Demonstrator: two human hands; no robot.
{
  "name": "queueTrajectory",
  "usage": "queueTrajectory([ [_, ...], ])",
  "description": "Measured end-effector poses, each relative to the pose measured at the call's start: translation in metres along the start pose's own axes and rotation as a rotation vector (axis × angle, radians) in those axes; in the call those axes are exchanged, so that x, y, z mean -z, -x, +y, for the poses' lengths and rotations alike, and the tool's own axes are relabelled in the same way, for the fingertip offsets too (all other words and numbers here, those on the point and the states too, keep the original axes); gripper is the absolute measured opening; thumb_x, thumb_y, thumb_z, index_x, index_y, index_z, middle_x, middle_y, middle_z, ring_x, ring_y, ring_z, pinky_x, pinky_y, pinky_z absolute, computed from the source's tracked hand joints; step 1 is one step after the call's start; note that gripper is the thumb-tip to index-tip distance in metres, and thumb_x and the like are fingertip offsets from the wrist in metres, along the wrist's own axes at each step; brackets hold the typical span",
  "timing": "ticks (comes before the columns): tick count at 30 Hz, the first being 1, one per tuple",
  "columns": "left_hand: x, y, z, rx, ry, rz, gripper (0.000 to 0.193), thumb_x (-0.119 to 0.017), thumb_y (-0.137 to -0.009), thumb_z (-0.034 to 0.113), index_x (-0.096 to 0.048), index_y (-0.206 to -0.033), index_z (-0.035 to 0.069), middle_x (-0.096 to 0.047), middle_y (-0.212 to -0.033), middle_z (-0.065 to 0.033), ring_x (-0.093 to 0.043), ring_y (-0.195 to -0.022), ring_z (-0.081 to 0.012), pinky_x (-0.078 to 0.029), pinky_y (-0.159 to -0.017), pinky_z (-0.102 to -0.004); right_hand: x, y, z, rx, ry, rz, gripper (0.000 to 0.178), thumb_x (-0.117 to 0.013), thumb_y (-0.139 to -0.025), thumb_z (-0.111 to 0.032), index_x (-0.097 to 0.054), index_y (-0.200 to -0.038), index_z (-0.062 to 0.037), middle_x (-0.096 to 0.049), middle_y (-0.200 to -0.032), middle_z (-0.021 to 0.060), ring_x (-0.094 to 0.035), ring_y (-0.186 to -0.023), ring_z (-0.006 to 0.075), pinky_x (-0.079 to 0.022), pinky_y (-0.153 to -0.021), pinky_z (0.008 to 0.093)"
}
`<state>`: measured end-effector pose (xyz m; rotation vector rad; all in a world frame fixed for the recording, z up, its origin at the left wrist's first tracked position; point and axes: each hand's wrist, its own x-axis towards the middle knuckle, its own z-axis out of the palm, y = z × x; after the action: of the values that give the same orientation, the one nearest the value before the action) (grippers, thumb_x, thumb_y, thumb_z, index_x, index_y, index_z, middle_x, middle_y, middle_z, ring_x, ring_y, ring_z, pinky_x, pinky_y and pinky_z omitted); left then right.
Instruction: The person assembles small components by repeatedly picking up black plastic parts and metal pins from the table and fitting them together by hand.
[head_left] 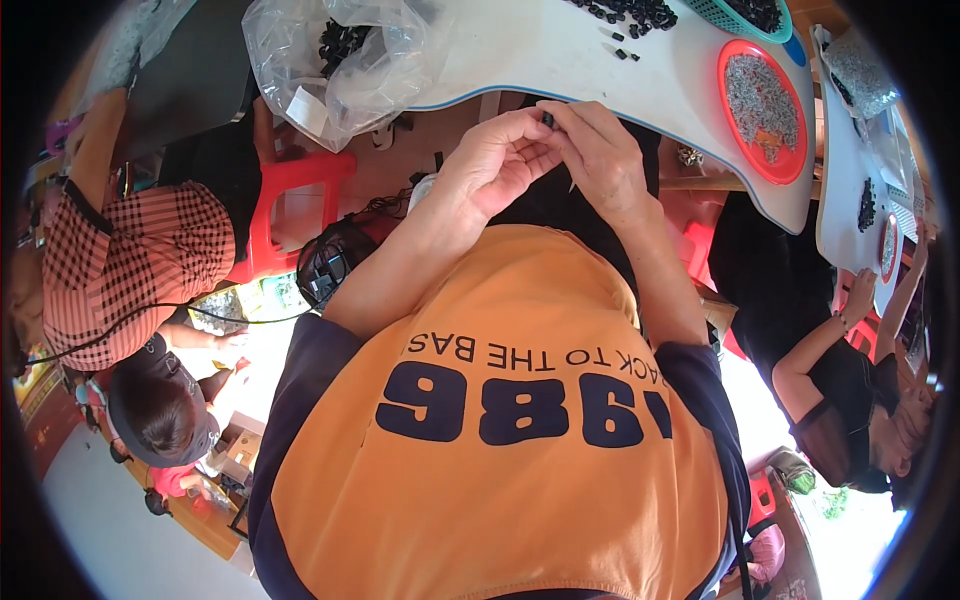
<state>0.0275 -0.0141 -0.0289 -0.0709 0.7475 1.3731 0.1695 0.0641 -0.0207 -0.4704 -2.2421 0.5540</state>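
Just off the near edge of the white table, my two hands meet at the fingertips. A small black part [547, 119] sits between them, too small to make out its kind. My left hand [490, 165] pinches it from one side, palm partly turned up. My right hand [606, 160] closes on it from the other side, its back facing up and its fingers bent. Beyond my hands lies a pile of similar small black pieces [640, 12] on the table, with a few loose ones nearer me.
The white table [500, 50] has a blue edge. On its right stands a red tray [727, 125] of small silvery pieces, behind it a green basket [722, 20] of black parts. A clear plastic bag [390, 75] with black parts lies left. Co-workers sit on both sides, near a red stool [290, 180].
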Motion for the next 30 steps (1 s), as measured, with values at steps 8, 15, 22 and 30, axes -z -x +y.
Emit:
queueTrajectory([
  [8,0.014,-0.01,0.028,0.028,-0.156,-0.279,0.015,-0.059,-0.093,0.009,-0.063,-0.104,0.001,-0.067,-0.101,-0.0066,-0.066,-0.092,-0.0176,-0.052,-0.093,-0.0351,-0.007,-0.012,0.002,0.024,-0.007,0.039,0.034,-0.075,-0.073,0.0,-0.067,-0.106,-0.0001,-0.062,-0.085,0.0083,-0.061,-0.075,0.0235,-0.052,-0.064,0.0323],
  [15,0.006,-0.022,0.045,0.075,-0.212,-0.225,0.026,-0.062,-0.094,0.009,-0.059,-0.118,0.002,-0.067,-0.103,-0.0081,-0.067,-0.095,-0.0166,-0.054,-0.092,-0.0317,0.013,-0.024,-0.002,-0.306,-0.166,-0.126,0.046,-0.074,-0.081,-0.009,-0.062,-0.125,-0.0057,-0.061,-0.092,0.0086,-0.061,-0.079,0.0234,-0.051,-0.072,0.0331],
  [22,-0.032,-0.069,0.087,-0.151,0.013,-0.168,0.019,-0.062,-0.091,0.0,-0.061,-0.111,-0.003,-0.068,-0.1,-0.0123,-0.068,-0.094,-0.0224,-0.058,-0.089,-0.0341,0.031,-0.001,0.016,-0.575,-0.203,0.035,0.045,-0.071,-0.086,-0.009,-0.06,-0.13,-0.0069,-0.059,-0.083,0.0067,-0.054,-0.071,0.0139,-0.047,-0.068,0.027],
  [30,-0.09,-0.135,0.167,-0.478,0.101,-0.087,0.02,-0.058,-0.095,0.006,-0.052,-0.104,-0.011,-0.064,-0.104,-0.0243,-0.066,-0.101,-0.0321,-0.056,-0.097,-0.0398,0.056,0.035,0.023,-0.65,-0.119,0.081,0.032,-0.067,-0.09,-0.01,-0.065,-0.122,-0.0047,-0.061,-0.082,0.0089,-0.057,-0.07,0.0161,-0.047,-0.066,0.027],
])
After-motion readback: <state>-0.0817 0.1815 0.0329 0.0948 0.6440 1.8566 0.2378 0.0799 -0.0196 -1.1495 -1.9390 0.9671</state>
